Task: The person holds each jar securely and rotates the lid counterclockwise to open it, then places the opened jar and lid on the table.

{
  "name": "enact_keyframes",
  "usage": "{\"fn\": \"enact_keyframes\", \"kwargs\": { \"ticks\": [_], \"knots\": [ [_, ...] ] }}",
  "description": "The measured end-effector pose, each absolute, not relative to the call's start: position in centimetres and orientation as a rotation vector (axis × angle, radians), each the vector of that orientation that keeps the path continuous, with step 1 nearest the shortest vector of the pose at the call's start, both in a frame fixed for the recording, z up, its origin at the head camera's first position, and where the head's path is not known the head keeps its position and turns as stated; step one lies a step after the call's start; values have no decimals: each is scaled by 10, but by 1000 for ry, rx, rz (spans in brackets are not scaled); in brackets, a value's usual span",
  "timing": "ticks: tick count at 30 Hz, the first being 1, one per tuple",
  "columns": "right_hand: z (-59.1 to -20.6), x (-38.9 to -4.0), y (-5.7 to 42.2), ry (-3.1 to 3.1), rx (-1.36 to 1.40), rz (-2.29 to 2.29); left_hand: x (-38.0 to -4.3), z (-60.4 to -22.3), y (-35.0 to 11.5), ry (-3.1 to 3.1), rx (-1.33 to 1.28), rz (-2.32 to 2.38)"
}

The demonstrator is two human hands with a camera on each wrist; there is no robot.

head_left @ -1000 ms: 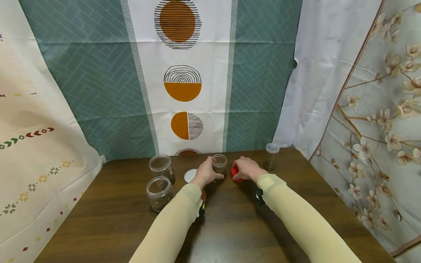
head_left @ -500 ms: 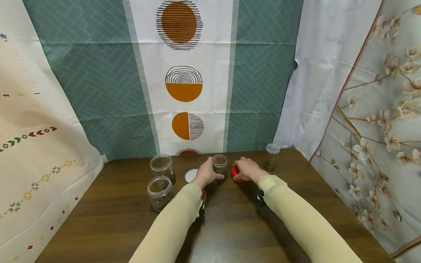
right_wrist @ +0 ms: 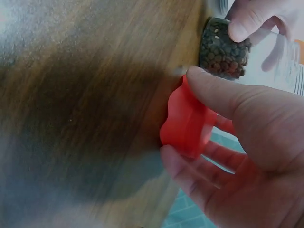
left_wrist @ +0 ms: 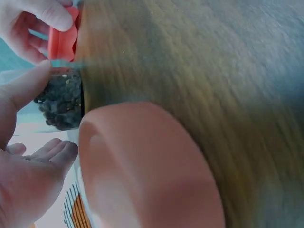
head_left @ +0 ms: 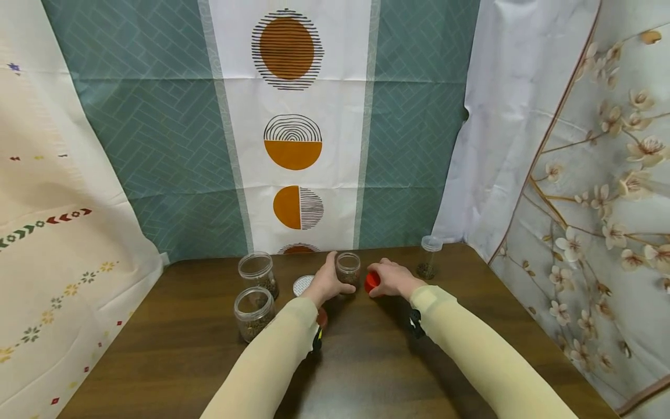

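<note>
My left hand (head_left: 325,284) is around the left side of a small clear jar (head_left: 348,269) of dark pellets or beans. In the left wrist view its thumb rests at the jar, while its other fingers lie loosely extended with a gap beside the glass. My right hand (head_left: 391,278) pinches a red, wavy-edged piece (right_wrist: 185,118), low over the table. Its thumb is on one side and its fingertips curl round the other. A salmon-coloured round bowl-like piece (left_wrist: 156,161) sits under my left wrist, mostly hidden by the sleeve in the head view.
Two wider clear jars (head_left: 253,314) with dark contents stand open at left. Behind my left hand lies a white dotted disc (head_left: 302,285). A tall clear container (head_left: 428,259) with a little dark content stands at back right. Cloth curtains (head_left: 183,174) border the brown table (head_left: 356,372).
My left hand's fingers have straightened and eased off the small jar. The red piece has tilted slightly in my right hand. The head view has shifted a little.
</note>
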State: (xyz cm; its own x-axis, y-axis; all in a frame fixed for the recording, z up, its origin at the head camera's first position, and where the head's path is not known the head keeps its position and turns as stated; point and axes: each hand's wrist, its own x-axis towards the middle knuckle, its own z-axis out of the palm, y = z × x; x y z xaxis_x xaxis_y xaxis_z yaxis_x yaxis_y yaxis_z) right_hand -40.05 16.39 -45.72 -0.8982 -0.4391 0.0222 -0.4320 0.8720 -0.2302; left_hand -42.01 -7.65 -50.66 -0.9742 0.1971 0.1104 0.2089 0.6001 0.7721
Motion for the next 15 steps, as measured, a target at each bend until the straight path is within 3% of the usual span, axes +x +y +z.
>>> {"fn": "enact_keyframes", "kwargs": {
  "ticks": [2,5,15],
  "knots": [
    [-431,-375,157,2981,-634,-374,-393,-478,-75,-2796,-372,-1368],
    [-419,-365,157,2992,-641,-363,-354,-437,-73,-2781,-385,-1371],
    [-400,-348,169,3134,-798,-171,-344,-425,-75,-2801,-437,-1138]
  ]
}}
